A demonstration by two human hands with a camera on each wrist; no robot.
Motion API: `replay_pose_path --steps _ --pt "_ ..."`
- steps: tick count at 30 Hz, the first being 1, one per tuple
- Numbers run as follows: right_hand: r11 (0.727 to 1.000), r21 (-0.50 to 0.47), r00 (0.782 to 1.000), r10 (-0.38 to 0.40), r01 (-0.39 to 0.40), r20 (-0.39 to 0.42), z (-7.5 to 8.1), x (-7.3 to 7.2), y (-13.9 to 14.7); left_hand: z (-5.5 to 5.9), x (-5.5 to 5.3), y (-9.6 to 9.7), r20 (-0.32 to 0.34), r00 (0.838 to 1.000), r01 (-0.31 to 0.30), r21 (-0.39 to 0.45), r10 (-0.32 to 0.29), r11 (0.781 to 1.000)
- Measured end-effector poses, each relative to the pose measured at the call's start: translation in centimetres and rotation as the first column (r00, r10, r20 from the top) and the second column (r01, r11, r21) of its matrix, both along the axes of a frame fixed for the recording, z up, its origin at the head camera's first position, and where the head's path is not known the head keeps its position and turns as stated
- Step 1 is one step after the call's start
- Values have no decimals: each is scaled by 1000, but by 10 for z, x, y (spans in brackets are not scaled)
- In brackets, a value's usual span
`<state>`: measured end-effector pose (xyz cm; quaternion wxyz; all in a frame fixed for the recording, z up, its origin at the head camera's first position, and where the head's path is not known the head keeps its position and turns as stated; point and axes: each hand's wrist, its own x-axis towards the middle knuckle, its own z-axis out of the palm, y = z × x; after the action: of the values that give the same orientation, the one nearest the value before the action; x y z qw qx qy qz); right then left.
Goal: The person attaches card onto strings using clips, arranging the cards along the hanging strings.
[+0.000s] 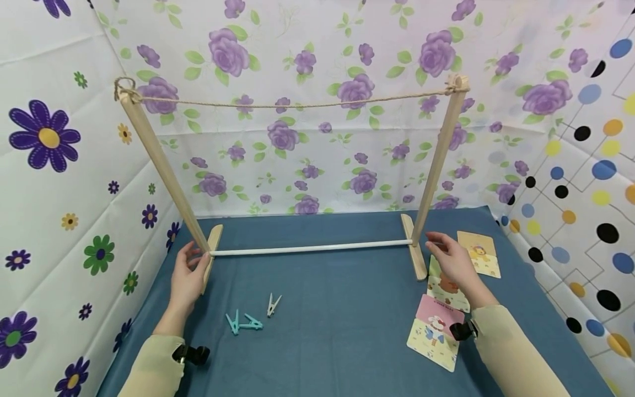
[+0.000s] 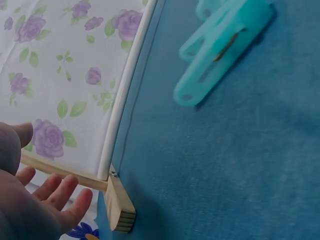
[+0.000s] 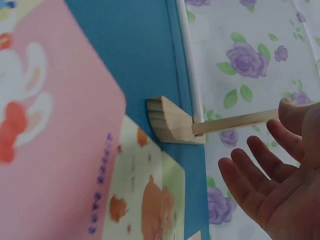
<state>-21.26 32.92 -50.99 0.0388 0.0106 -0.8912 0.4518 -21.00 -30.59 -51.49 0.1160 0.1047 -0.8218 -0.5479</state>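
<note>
A wooden frame stands on the table, with a left post [image 1: 163, 165], a right post [image 1: 441, 160], a white rod [image 1: 312, 248] low between them and a twine line [image 1: 297, 105] tied across the top. My left hand [image 1: 187, 275] is at the foot of the left post, fingers loosely bent and apart. Beside the right post's lower end is my right hand [image 1: 453, 264], its fingers relaxed with nothing in them. In the right wrist view, the right hand [image 3: 280, 175] has its palm showing and the thumb near the post. The wooden foot [image 2: 119, 205] shows near the left fingertips.
Teal clothespins [image 1: 243, 322] and a pale clothespin [image 1: 273, 305] lie at the front left. On the right are a pink and yellow card [image 1: 434, 331], a green-topped card [image 1: 441, 286] partly under the right hand, and an orange-topped card [image 1: 478, 252]. Patterned cloth surrounds the blue tabletop [image 1: 317, 353].
</note>
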Motion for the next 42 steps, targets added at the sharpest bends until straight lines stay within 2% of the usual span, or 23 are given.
replay_pose_path --steps 7,10,14,18,24,30,38,42 --pt "994 100 999 30 -32 21 -6 11 6 4 10 8 53 992 116 -46 -113 992" --pt "989 141 998 39 -45 45 -7 17 9 5 14 11 67 981 186 -61 -181 981" --pt "985 154 992 56 -74 115 -7 26 10 7 20 16 84 965 256 -125 -247 959" --pt "978 183 985 77 -105 154 -7 35 11 6 25 22 92 956 292 -227 -278 929" --pt "956 264 984 86 -126 157 -6 50 13 4 29 35 71 940 338 -332 -334 880" --pt "947 292 968 64 -136 243 -4 63 17 1 31 46 77 920 385 -363 -384 848" --pt "935 332 959 31 -128 282 -2 75 20 -2 35 60 112 889 450 -394 -444 801" --pt "931 338 946 26 -141 323 0 80 19 0 36 66 126 881 465 -411 -456 784"
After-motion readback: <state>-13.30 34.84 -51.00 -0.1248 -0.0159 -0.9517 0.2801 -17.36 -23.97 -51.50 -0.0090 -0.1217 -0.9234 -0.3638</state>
